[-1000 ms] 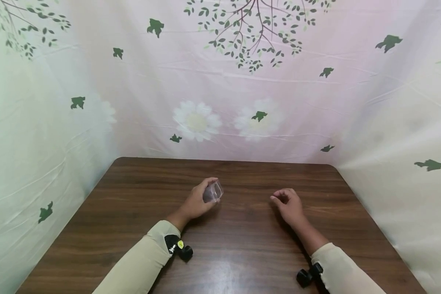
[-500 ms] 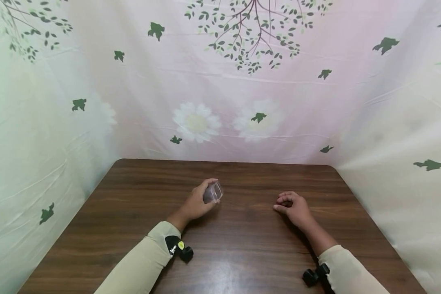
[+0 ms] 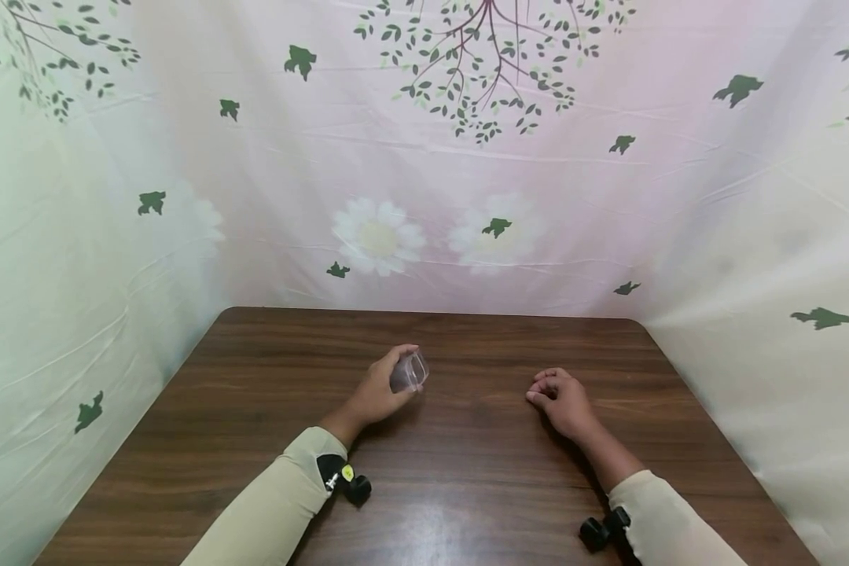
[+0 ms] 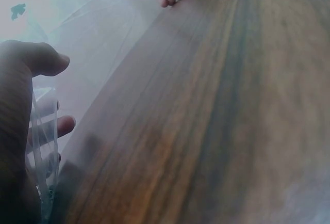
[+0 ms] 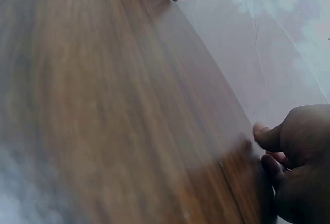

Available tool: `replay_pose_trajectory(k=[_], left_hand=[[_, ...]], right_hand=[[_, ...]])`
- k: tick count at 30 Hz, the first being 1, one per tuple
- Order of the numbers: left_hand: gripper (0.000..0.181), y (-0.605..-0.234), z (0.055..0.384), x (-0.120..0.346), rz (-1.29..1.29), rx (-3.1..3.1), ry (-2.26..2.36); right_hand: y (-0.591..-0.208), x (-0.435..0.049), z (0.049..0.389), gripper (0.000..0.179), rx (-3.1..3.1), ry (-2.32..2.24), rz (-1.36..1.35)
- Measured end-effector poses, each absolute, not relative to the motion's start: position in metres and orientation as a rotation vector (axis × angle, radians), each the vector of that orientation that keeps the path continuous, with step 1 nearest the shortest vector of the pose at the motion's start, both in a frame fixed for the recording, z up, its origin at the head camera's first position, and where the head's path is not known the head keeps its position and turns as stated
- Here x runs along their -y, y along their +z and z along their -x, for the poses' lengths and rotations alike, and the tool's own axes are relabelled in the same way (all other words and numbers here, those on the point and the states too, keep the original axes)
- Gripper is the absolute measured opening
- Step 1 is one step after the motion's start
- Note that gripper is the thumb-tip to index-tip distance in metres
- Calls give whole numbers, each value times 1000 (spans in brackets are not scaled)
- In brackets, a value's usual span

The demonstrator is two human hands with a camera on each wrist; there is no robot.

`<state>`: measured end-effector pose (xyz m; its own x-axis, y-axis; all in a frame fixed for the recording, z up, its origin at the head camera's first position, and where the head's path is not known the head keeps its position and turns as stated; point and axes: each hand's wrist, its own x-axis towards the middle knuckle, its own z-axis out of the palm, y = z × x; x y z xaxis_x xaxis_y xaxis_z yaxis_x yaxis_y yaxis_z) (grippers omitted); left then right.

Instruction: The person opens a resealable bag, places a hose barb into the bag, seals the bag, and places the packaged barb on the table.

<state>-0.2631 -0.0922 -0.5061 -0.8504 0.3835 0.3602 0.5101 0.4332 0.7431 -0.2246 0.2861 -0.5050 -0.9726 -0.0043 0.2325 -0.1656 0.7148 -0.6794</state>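
My left hand (image 3: 378, 391) grips a small clear plastic container (image 3: 412, 371) with a squarish open mouth, tilted toward the right. Thumb and fingers wrap its sides. In the left wrist view, the see-through walls of the container (image 4: 45, 136) show between the thumb above and the fingertips behind. My right hand (image 3: 567, 405) is to the right, low over the table, its fingers loosely curled and the thumb close to the index finger. Nothing shows in that hand in the right wrist view, where the fingers of the right hand (image 5: 304, 157) are partly hidden.
Both hands are over a dark brown wooden table (image 3: 467, 472). A pale cloth backdrop (image 3: 424, 173) printed with leaves, birds and flowers encloses the table at the back and on both sides. Black devices sit on both wrists.
My right hand has shifted slightly to the right and toward me, then has stayed almost still. The left hand keeps its grip on the container in the same place.
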Motion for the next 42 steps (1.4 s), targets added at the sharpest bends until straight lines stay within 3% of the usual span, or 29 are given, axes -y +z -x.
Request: replay_pose_trajectory(k=[16, 42], left_hand=[[73, -508, 268, 93, 809, 2534, -1404], [73, -505, 268, 94, 854, 2523, -1373]], right_hand=[[-508, -256, 241, 13, 2528, 1169, -135], [-505, -127, 249, 11, 2031, 1595, -497]])
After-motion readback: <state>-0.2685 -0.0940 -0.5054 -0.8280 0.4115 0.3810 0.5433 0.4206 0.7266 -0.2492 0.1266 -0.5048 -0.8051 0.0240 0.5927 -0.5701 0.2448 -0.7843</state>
